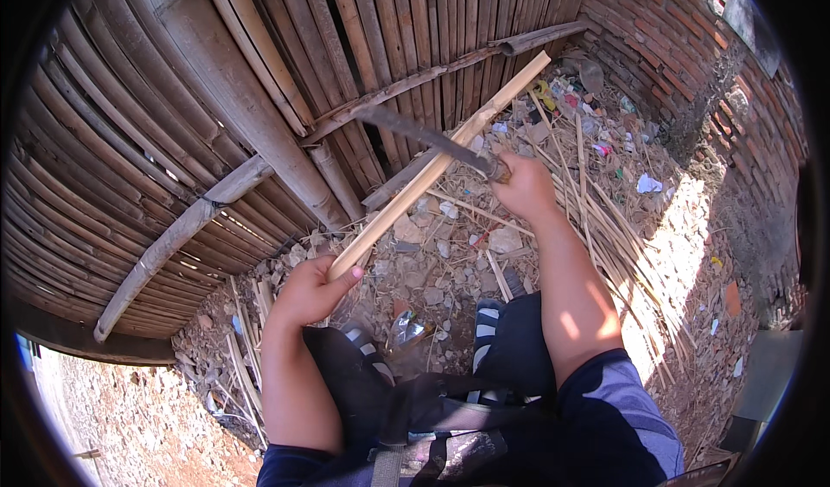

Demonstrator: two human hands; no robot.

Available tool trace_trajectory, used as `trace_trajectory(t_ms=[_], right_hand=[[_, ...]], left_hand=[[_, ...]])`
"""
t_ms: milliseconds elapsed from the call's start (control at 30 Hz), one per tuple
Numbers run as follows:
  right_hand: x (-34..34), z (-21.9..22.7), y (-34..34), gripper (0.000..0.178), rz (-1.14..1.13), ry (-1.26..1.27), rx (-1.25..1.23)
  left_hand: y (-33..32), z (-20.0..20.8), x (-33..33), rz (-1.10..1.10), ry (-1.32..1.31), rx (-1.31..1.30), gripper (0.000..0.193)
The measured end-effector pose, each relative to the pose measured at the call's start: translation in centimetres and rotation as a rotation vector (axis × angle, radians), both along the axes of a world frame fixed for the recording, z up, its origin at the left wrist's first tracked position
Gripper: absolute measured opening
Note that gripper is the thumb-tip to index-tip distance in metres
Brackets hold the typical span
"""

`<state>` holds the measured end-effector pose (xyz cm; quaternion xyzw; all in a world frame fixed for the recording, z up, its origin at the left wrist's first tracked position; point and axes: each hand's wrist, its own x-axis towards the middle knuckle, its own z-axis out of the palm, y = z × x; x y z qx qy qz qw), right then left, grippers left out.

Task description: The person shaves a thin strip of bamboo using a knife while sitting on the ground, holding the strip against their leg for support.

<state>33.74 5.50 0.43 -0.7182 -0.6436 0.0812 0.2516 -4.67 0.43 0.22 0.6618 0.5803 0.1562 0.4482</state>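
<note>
Nearest us is a grey strap (391, 461) at our front. Our left hand (311, 292) closes around the near end of the strip (398, 208), thumb along it, and the strip slants up and away to the right, over rubble (424, 271). Our right hand (526, 186) is wrapped round the base of the knife (411, 132), which crosses over the strip; whether the two touch, we cannot tell. To work well, we should hold the strip steady, set the edge low, stroke away from our left hand, and mind the wall (415, 38) beyond.
</note>
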Motion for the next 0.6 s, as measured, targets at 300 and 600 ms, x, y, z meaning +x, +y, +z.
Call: trace_trajectory(t_ms=[300, 600], right_hand=[[2.3, -1.9, 0.3, 0.047, -0.210, 0.196, 0.036], [1.3, -0.8, 0.6, 0.048, -0.154, 0.993, 0.205]], left_hand=[[0.7, -0.4, 0.4, -0.007, 0.101, 0.050, 0.057], [0.3, -1.4, 0.7, -0.026, 0.110, 0.154, 0.056]])
